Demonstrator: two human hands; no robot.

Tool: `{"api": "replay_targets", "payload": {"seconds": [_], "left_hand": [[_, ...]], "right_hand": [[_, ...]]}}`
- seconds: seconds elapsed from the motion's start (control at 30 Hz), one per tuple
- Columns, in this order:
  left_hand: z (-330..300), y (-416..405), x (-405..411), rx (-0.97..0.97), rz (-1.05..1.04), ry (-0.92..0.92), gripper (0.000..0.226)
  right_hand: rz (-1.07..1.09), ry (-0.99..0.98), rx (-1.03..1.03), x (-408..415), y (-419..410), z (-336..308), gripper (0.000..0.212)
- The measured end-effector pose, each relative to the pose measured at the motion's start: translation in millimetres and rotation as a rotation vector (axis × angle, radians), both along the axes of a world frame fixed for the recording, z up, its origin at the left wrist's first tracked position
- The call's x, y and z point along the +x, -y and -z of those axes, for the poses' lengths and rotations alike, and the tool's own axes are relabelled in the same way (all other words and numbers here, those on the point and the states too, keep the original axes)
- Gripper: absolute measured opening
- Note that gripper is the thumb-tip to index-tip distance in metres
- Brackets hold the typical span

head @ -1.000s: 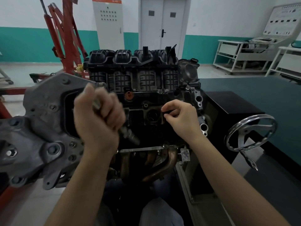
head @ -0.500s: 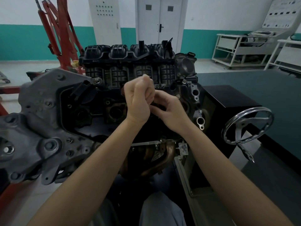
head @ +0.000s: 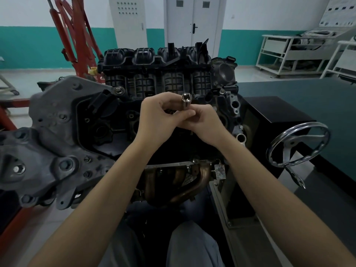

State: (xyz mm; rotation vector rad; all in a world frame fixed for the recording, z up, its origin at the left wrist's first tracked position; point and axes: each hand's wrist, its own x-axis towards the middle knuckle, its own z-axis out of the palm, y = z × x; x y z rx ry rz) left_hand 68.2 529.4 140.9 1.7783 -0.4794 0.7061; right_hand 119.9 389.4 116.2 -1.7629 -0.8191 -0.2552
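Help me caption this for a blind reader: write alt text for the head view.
The left hand and right hand together hold a silver socket tool, open end up, before a black engine. A chrome handwheel sits to the right.

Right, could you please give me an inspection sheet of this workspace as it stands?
Surface: green bench on the right, black box beside it.
Job's things: socket, open end up, held in front of the engine.
Clutter: nothing seen.
Grippers: left hand and right hand both hold the socket, close together.
Cables: nothing seen.
Surroundings: handwheel at right; red hoist, cabinet, door and white racks behind.
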Motion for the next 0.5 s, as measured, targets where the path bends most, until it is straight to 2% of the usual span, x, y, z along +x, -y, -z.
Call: {"api": "replay_targets", "payload": {"seconds": [0.1,0.2,0.33,0.5], "left_hand": [[-1,-2,-5,-0.003,0.044,-0.006,0.029],[-1,-4,-10,0.026,0.137,-0.013,0.030],[2,0,-14,0.080,0.031,0.011,0.027],[3,0,-18,0.038,0.030,0.031,0.032]], "right_hand": [[-0.138,-0.038,-0.110,2,7,-7,0.033],[-0.061,0.005,-0.066,2,7,-3,0.021],[-0.011,0.021,-0.024,1,8,2,0.019],[-0.088,0.074,-0.081,-3,9,4,0.031]]}}
